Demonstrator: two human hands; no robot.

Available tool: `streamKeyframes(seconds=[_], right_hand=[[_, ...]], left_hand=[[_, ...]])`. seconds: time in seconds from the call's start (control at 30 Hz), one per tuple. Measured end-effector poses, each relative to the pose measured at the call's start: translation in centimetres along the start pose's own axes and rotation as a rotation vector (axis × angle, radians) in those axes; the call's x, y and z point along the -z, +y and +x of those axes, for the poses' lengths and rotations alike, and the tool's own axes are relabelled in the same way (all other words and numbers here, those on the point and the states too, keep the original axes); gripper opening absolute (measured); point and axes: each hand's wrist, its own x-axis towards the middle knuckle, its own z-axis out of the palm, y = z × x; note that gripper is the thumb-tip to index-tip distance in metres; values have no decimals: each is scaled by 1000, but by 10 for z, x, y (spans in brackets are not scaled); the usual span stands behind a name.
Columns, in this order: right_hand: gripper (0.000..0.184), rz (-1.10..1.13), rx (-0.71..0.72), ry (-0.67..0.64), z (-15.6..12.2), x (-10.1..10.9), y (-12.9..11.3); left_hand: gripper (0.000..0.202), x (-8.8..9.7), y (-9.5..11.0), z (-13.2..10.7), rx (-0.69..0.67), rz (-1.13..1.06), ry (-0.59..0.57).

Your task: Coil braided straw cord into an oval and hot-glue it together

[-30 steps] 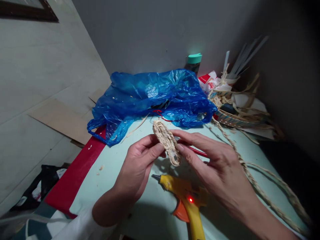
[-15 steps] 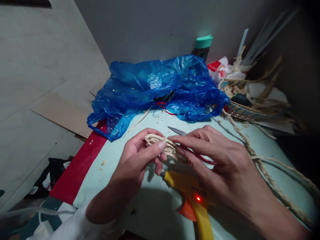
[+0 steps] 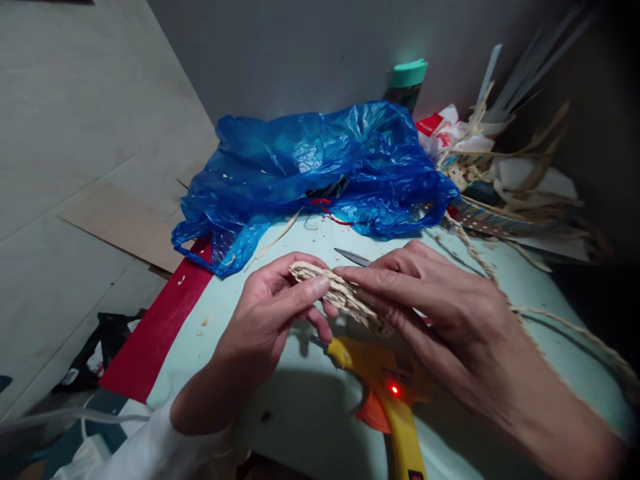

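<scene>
Both of my hands hold a small coiled piece of braided straw [image 3: 340,295] edge-on above the pale table [image 3: 240,313]. My left hand [image 3: 273,320] pinches its left end between thumb and fingers. My right hand [image 3: 440,313] presses its fingers along the right side of the coil. The loose braid [image 3: 480,257] trails from the coil off to the right. A yellow glue gun [image 3: 387,393] with a red light lies on the table just below my hands.
A crumpled blue plastic bag [image 3: 310,167] lies behind my hands. Scissors [image 3: 353,257] peek out beside my right fingers. A teal-capped bottle [image 3: 407,80] and a heap of straw strips and paper [image 3: 500,167] crowd the back right. A red strip [image 3: 155,333] edges the table's left side.
The coil has tipped from upright and facing me to lying nearly flat between my fingers. Both hands have closed in on it and the view has shifted slightly downward.
</scene>
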Motion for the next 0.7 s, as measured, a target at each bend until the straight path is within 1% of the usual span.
streamKeyframes(seconds=[0.1,0.2,0.33,0.4,0.5,0.53,0.57,0.6,0.67,0.7], right_hand=[[29,-15,2,-9,-1,1,0],[26,-36,9,-24,-1,-1,1],[22,-39,-3,-31,0,-3,1],[22,-73,-33,1,-4,-1,-3],[14,-201,-99,108,-27,6,-15],[12,-280,-105,132,-39,7,-19],[14,-369,-137,131,-52,6,-24],[17,-438,-176,85,-65,4,-29],[27,-536,-228,-71,-88,-6,-39],[34,-580,-263,-105,-97,-13,-44]], left_hand=[[13,2,0,2,-31,-35,-49],[15,6,-1,1,-51,-16,-83],[12,11,-4,-2,-95,16,-67],[14,13,-5,-3,-86,5,-47],[14,16,-5,-4,-52,-36,-1],[12,16,-5,-4,-43,-51,13],[11,16,-4,-4,-36,-64,22],[10,17,-4,-4,-31,-74,27],[9,16,-3,-5,-34,-83,30],[8,16,-3,-5,-40,-84,33]])
